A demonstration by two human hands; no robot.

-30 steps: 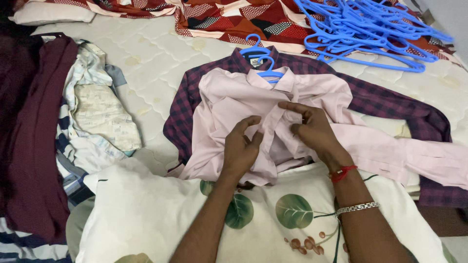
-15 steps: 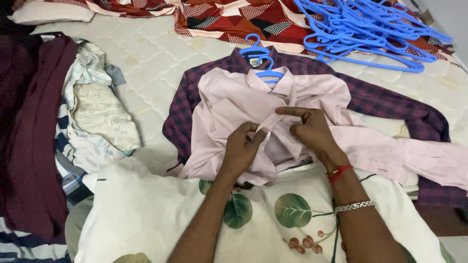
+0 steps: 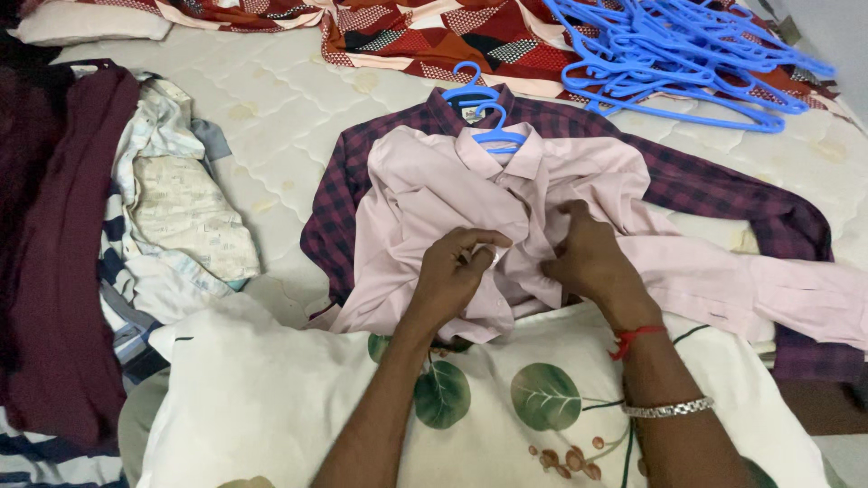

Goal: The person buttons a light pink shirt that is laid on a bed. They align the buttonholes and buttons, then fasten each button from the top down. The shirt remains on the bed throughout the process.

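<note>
A pale pink shirt (image 3: 425, 185) lies on a blue hanger (image 3: 497, 136) on the mattress, on top of a dark checked shirt (image 3: 714, 190) with its own blue hanger (image 3: 470, 93). My left hand (image 3: 452, 276) pinches the left edge of the pink shirt's front at mid-chest. My right hand (image 3: 592, 258) grips the right front edge beside it, fingers tucked into the cloth. Both forearms reach over a white pillow with green leaf print (image 3: 271, 398).
A heap of blue hangers (image 3: 687, 54) lies at the back right on a red patterned sheet (image 3: 434, 36). Maroon cloth (image 3: 54, 244) and crumpled light clothes (image 3: 181, 208) lie at the left. Bare quilted mattress (image 3: 280, 108) shows between.
Both hands have drawn the two front edges of the pink shirt together. My right hand's fingers have curled down into the cloth, and the fabric has bunched up more between the hands.
</note>
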